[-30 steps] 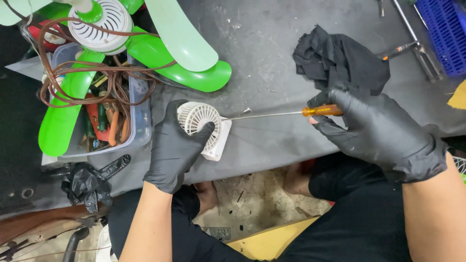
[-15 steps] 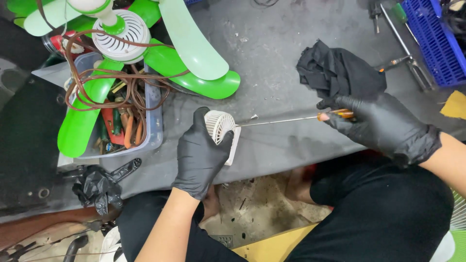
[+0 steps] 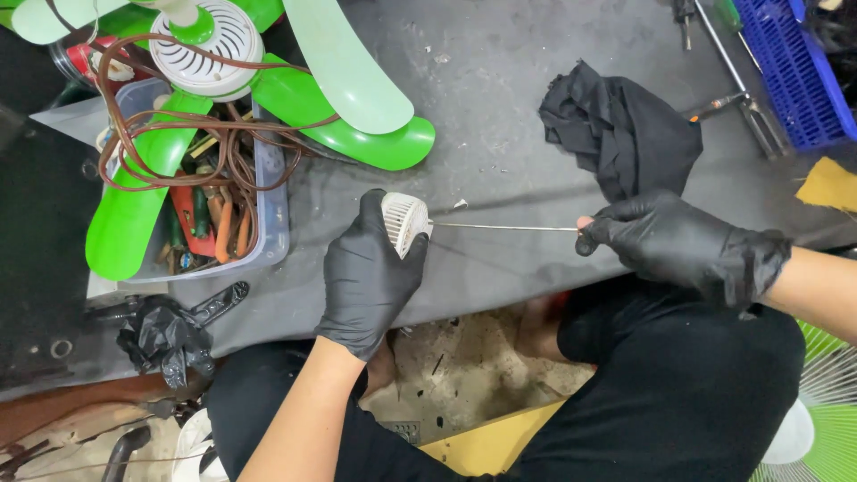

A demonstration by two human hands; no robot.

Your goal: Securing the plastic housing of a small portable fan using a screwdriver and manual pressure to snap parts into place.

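Left hand (image 3: 370, 268), gloved, fingers curled around small white fan (image 3: 406, 221), held at table (image 3: 500, 116) edge. Right hand (image 3: 678, 241) fingers closed on screwdriver (image 3: 504, 227) handle, shaft tip touching fan. Black cloth (image 3: 620, 134) just behind right hand.

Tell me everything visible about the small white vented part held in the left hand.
The small white vented part is a rounded piece that looks like plastic, with curved ribs and slots across its face. The black-gloved left hand grips it from behind and below, tilted on edge above the grey work surface, so much of its body is hidden. The thin metal shaft of a screwdriver, held by the right hand, meets its right side.
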